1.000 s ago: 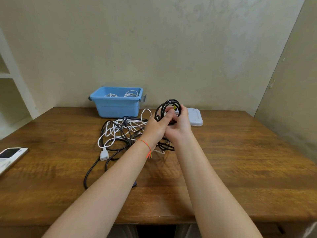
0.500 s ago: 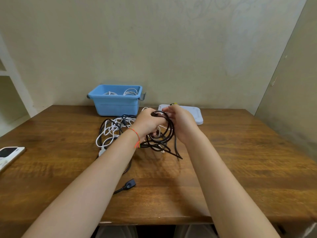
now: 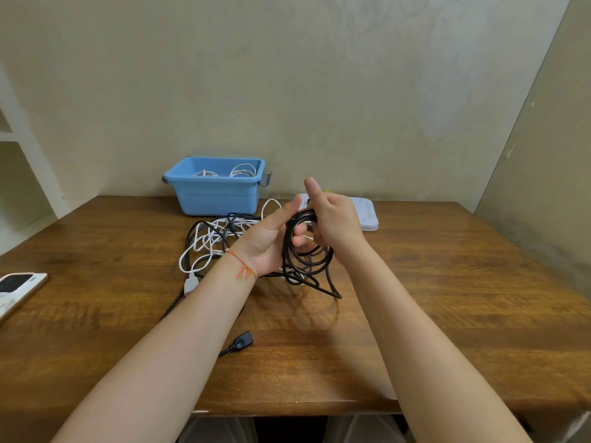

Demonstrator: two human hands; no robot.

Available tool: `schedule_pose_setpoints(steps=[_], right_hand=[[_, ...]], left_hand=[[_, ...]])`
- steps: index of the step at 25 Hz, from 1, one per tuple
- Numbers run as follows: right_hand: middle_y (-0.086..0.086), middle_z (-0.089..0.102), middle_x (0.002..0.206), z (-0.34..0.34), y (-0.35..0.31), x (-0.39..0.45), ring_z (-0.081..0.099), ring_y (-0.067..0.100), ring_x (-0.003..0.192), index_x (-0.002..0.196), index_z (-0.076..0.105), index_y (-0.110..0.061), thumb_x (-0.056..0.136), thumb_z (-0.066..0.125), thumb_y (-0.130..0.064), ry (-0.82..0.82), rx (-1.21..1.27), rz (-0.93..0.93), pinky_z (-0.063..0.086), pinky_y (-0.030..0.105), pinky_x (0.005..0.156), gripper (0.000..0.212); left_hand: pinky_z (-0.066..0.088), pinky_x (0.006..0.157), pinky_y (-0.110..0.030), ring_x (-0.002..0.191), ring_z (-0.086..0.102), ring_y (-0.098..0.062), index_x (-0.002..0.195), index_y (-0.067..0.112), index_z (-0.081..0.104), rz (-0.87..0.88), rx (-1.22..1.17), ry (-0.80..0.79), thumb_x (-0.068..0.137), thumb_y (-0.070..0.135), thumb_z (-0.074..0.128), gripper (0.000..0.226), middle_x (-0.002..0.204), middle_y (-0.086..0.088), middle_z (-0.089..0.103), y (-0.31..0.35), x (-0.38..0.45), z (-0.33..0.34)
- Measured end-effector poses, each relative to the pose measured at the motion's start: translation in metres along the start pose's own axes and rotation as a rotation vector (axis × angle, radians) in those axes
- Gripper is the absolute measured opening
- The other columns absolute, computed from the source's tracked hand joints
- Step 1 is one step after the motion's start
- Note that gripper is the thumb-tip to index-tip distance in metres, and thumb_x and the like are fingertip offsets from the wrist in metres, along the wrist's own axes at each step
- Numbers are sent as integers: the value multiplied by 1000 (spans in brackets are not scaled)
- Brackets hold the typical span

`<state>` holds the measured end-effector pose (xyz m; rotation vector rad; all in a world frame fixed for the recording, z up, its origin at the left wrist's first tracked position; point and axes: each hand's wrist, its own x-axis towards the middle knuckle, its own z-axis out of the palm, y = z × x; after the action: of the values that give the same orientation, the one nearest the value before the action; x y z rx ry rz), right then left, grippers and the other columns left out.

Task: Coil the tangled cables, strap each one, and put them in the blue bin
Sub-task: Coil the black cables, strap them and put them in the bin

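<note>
A black cable coil (image 3: 305, 257) hangs in the air over the table, loops dangling with a loose end trailing to the wood. My right hand (image 3: 335, 222) grips the top of the coil, thumb raised. My left hand (image 3: 268, 241) sits beside the coil with palm up, its fingers reaching through the loops. Behind my left hand lies a tangle of white and black cables (image 3: 214, 241). The blue bin (image 3: 217, 193) stands at the back by the wall with white coiled cables inside.
A white flat box (image 3: 367, 215) lies behind my right hand. A phone (image 3: 16, 289) rests at the table's left edge. A black connector (image 3: 240, 342) on a cable lies near the front edge. White shelves stand at the far left.
The black coil has turned from a raised ring to hanging loops. My right thumb has lifted, and my left hand has opened palm up inside the loops.
</note>
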<state>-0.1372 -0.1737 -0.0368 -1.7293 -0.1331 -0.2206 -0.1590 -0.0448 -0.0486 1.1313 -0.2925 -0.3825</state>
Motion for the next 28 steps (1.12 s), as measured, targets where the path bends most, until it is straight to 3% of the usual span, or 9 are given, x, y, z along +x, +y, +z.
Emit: schedule_pose_setpoints(steps=[4,6,9,11,14,16,20,24,28], right_hand=[[7,47,64,3,3,-3,45,14,57,74,54,-10,97,58,-41,39,-50,-135,38,29,57,39],[1,56,68,4,0,-12,52,4,49,87,64,-10,97,61,-30,-95,18,-144,44,21,48,23],[-2,62,76,-1,-3,-16,56,-3,52,101,68,-5,90,71,-22,-233,-34,-174,45,14,47,21],[-8,61,70,-8,-5,-11,54,3,53,103,64,-9,89,72,-21,-299,-111,-163,46,21,50,20],[-2,57,70,-17,-3,-5,53,13,64,101,61,-10,90,71,-20,-363,-165,-163,49,30,60,18],[3,55,74,-19,-1,-4,55,14,72,98,61,-11,91,70,-19,-345,-84,-160,49,31,68,14],[8,61,86,-14,-1,-6,62,16,72,94,55,-12,95,63,-14,-217,209,-46,53,31,68,8],[9,58,86,-15,-4,-4,57,17,56,93,54,-13,95,51,-16,-208,83,106,51,33,57,4],[2,50,61,-10,2,1,46,16,43,82,56,-9,93,57,-40,-111,-252,64,42,27,47,32]], left_hand=[[45,56,-25,36,29,-7,99,19,72,-32,14,124,102,53,37,49,45,5,32,3,6,4],[33,46,-24,33,21,-9,82,18,74,-52,45,242,103,54,35,58,41,4,25,5,13,4],[26,43,-23,36,23,-11,62,14,54,-98,95,277,99,66,30,68,44,3,24,13,14,0],[24,46,-26,38,20,-11,56,17,38,-158,148,189,94,75,21,71,45,4,22,17,13,-4],[28,47,-26,40,20,-12,61,18,42,-186,251,132,96,73,20,68,47,4,23,17,13,-4],[33,49,-27,40,22,-11,68,17,56,-145,285,177,100,66,22,68,49,3,25,13,15,-1],[33,48,-24,41,23,-9,115,13,66,-11,287,330,102,57,34,56,51,4,30,3,19,5],[22,40,-21,40,27,-9,102,12,52,16,383,486,103,52,37,43,50,5,34,1,19,11],[20,44,-21,45,29,-10,93,18,55,25,377,431,104,53,32,43,54,5,36,3,21,19]])
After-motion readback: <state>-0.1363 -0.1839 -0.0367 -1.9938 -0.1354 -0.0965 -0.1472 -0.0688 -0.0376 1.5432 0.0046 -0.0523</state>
